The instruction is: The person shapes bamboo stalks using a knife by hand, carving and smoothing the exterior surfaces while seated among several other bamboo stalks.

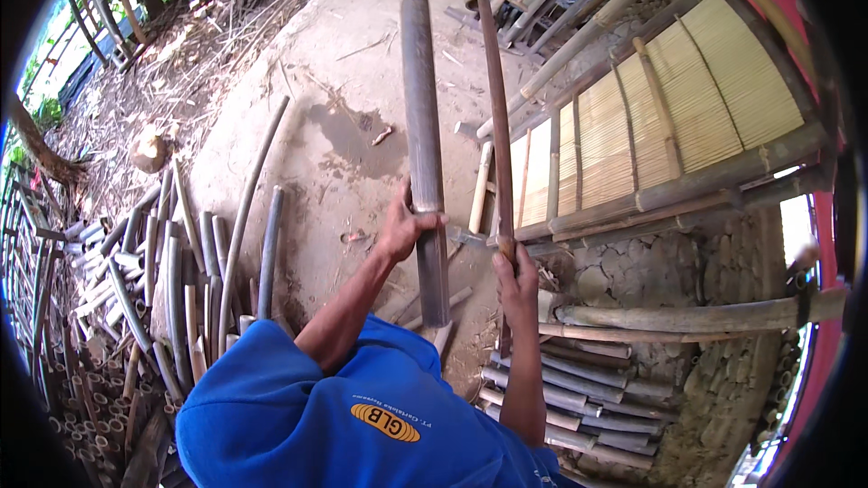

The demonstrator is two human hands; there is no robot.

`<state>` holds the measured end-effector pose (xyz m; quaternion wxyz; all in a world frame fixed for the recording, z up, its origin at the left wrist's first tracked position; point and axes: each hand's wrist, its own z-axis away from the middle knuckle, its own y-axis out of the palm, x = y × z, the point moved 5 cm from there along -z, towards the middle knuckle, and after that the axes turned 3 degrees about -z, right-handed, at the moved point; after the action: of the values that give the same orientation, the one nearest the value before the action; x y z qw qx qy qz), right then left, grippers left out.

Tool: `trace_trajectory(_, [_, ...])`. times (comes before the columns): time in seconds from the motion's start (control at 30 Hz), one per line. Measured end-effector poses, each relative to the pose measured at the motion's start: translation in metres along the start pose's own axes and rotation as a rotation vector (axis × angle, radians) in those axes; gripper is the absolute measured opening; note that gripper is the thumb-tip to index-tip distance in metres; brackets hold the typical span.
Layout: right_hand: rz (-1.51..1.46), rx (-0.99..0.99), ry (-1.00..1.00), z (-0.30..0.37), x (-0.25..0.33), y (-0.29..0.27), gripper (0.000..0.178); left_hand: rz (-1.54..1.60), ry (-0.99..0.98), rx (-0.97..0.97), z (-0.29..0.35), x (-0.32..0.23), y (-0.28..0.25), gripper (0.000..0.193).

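Note:
My left hand (pixel 409 224) is closed around a thick, dark split length of bamboo (pixel 423 117). The bamboo runs away from me, and its near end comes close to my blue shirt. To the right, my right hand (pixel 517 282) grips a long, narrow, slightly curved brown bamboo piece (pixel 497 99). Its far end looks hollowed. The two pieces stand side by side with a gap between them. A small greyish thing (pixel 467 237) shows between my hands, but its kind is unclear.
Many cut bamboo lengths (pixel 172 280) stand and lie in a heap on the left. More bamboo pieces (pixel 579 393) are stacked at lower right. A bamboo-framed slatted panel (pixel 714 81) slants on the right. Bare earth (pixel 271 72) carries a dark wet patch (pixel 366 140) ahead.

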<state>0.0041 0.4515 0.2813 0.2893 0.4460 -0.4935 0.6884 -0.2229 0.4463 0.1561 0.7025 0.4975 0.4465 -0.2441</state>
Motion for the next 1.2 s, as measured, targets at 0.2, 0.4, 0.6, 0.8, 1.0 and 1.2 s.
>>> trace_trajectory(0.2, [-0.033,0.026,-0.040,-0.044,0.010,0.001,0.026,-0.007,0.014,0.152,0.013,-0.005,0.026,0.098])
trace_trajectory(0.4, [0.002,-0.012,-0.178,-0.022,-0.006,0.012,0.031,0.260,-0.041,0.262,0.004,-0.003,0.045,0.086])
trace_trajectory(0.6, [0.358,0.021,-0.014,-0.059,0.006,0.013,0.064,0.476,-0.333,0.280,-0.025,0.005,0.073,0.063])
trace_trajectory(0.8, [0.299,-0.006,0.169,-0.058,-0.036,0.020,0.068,0.496,-0.461,0.281,-0.020,0.051,0.075,0.053])
trace_trajectory(1.0, [0.283,-0.050,0.256,-0.045,-0.042,0.028,0.068,0.488,-0.523,0.302,-0.013,0.065,0.070,0.049])
trace_trajectory(1.2, [0.384,-0.084,0.207,-0.052,-0.048,0.010,0.068,0.454,-0.479,0.317,-0.019,0.064,0.081,0.043])
